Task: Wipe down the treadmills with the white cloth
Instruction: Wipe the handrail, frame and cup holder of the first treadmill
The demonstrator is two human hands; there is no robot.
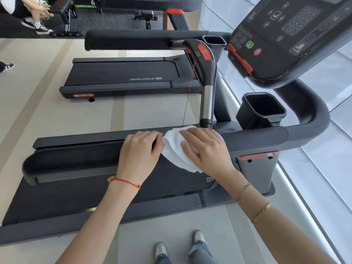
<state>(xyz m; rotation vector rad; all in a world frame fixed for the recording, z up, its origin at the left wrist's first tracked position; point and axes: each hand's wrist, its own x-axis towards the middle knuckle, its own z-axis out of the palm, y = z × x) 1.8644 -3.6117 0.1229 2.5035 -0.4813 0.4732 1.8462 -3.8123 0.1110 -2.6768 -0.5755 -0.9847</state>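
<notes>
On the treadmill handrail [76, 162], white cloth [174, 147] under the flat right hand [205, 149], its edge pinched by the left hand [140, 151]

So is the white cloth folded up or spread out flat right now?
Folded. The white cloth shows stacked layered edges, bunched on the handrail under the right hand; the left hand pinches its edge.

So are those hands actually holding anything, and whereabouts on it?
Yes, the white cloth. The left hand pinches its left edge, and the right hand lies on top of it, pressing it on the treadmill handrail.
</notes>
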